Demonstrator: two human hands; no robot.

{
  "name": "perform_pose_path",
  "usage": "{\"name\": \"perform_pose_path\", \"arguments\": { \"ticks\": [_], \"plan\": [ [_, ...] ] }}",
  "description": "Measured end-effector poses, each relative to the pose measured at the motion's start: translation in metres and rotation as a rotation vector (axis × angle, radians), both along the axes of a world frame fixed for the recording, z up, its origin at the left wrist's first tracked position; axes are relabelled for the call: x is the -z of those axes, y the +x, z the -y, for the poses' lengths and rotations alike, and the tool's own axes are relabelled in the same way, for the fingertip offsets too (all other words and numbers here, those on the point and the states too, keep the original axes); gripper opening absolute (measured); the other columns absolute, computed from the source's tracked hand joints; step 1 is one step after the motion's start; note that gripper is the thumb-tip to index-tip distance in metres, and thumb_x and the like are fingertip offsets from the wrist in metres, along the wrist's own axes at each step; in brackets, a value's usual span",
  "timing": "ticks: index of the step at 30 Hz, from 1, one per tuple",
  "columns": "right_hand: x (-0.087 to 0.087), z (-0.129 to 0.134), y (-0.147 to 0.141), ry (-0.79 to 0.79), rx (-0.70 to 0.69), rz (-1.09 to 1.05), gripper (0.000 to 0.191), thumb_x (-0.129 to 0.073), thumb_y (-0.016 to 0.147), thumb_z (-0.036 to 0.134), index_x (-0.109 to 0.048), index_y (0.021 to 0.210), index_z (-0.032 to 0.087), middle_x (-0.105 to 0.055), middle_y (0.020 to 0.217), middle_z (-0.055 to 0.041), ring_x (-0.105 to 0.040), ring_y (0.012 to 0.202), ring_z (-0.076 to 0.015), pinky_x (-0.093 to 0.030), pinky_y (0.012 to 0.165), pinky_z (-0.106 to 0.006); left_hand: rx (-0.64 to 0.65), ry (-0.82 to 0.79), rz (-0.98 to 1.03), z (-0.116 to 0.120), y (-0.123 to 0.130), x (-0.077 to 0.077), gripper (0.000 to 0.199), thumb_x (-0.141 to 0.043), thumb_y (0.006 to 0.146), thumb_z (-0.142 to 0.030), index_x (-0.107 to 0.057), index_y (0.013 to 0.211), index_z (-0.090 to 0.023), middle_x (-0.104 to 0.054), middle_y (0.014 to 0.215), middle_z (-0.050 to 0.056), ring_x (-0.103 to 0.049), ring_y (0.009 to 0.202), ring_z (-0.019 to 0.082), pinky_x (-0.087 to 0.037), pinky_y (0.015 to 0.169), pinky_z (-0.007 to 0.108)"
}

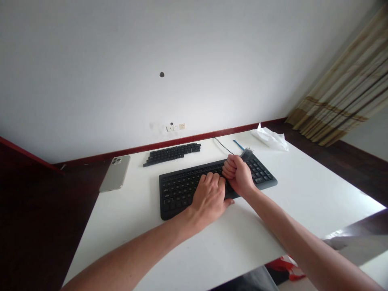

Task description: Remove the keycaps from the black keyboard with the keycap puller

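A black keyboard (178,190) lies at a slant on the white table. Much of its left and middle part shows bare key seats, while the number pad on the right has its keys. My left hand (210,194) rests over the keyboard's middle, fingers bent together on top and thumb at the front edge. Just to its right, my right hand (239,173) is closed in a fist above the keys. From the fist sticks out a dark brush (247,152) with a pale grey, ragged head; its handle is hidden in the fingers.
Loose black keycaps (172,153) lie in rows behind the keyboard. A phone (115,173) lies face down at the table's left edge. Behind my right hand are a black cable (223,145) and a thin blue stick (238,144). Crumpled white plastic (269,138) sits at the back right.
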State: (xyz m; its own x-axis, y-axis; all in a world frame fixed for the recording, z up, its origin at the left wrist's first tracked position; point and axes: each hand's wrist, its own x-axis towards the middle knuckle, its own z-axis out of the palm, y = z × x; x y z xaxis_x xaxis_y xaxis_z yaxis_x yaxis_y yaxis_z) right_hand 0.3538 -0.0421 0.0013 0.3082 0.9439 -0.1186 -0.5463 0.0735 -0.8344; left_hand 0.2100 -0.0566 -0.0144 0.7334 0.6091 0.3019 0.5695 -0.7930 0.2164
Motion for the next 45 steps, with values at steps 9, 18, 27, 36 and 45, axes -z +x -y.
{"name": "perform_pose_path", "arguments": {
  "ticks": [9, 18, 27, 36, 45],
  "plan": [
    [0.006, 0.006, 0.002, 0.042, -0.167, 0.121, 0.05, -0.066, 0.087, 0.034, -0.03, 0.056, 0.022, -0.023, 0.05, 0.0081, -0.016, 0.044, -0.0066, -0.013, 0.039, -0.025, -0.035, -0.013, 0.086, -0.027, -0.014, -0.001, 0.039, -0.068, 0.095, -0.056, -0.064, 0.109, -0.02, -0.068, 0.109, 0.011, -0.062, 0.108, 0.031, -0.049, 0.095, 0.048],
    [0.006, 0.017, 0.001, 0.168, -0.405, 0.553, 0.044, -0.063, 0.094, 0.036, -0.044, 0.057, 0.02, -0.04, 0.051, 0.0035, -0.034, 0.047, -0.0094, -0.026, 0.047, -0.028, 0.116, -0.114, -0.036, -0.035, -0.02, 0.011, 0.042, -0.041, 0.108, -0.055, -0.067, 0.132, -0.033, -0.042, 0.166, 0.0, -0.024, 0.159, 0.04, -0.022, 0.127, 0.067],
    [0.014, 0.02, 0.0, 0.253, -0.276, 0.661, 0.047, -0.064, 0.092, 0.035, -0.043, 0.054, 0.02, -0.038, 0.054, 0.0027, -0.03, 0.052, -0.0113, -0.023, 0.051, -0.031, 0.101, -0.133, -0.079, -0.035, -0.019, 0.013, 0.047, -0.036, 0.109, -0.054, -0.056, 0.148, -0.036, -0.033, 0.171, 0.0, -0.018, 0.161, 0.039, -0.019, 0.128, 0.068],
    [0.015, 0.024, 0.002, 0.315, -0.176, 0.736, 0.045, -0.063, 0.094, 0.032, -0.044, 0.056, 0.019, -0.039, 0.054, 0.0029, -0.032, 0.052, -0.0112, -0.022, 0.051, -0.032, 0.146, -0.157, -0.154, -0.038, -0.021, 0.004, 0.053, -0.027, 0.11, -0.053, -0.041, 0.159, -0.036, -0.024, 0.174, 0.0, -0.01, 0.162, 0.041, -0.013, 0.129, 0.069],
    [0.012, 0.027, 0.001, 0.318, -0.147, 0.657, 0.046, -0.063, 0.094, 0.028, -0.043, 0.054, 0.02, -0.036, 0.053, 0.0034, -0.031, 0.05, -0.0111, -0.021, 0.049, -0.031, 0.156, -0.191, -0.173, -0.042, -0.011, 0.001, 0.066, -0.041, 0.104, -0.058, -0.034, 0.164, -0.03, -0.021, 0.175, 0.005, -0.009, 0.162, 0.042, -0.011, 0.128, 0.069]
  ]
}}
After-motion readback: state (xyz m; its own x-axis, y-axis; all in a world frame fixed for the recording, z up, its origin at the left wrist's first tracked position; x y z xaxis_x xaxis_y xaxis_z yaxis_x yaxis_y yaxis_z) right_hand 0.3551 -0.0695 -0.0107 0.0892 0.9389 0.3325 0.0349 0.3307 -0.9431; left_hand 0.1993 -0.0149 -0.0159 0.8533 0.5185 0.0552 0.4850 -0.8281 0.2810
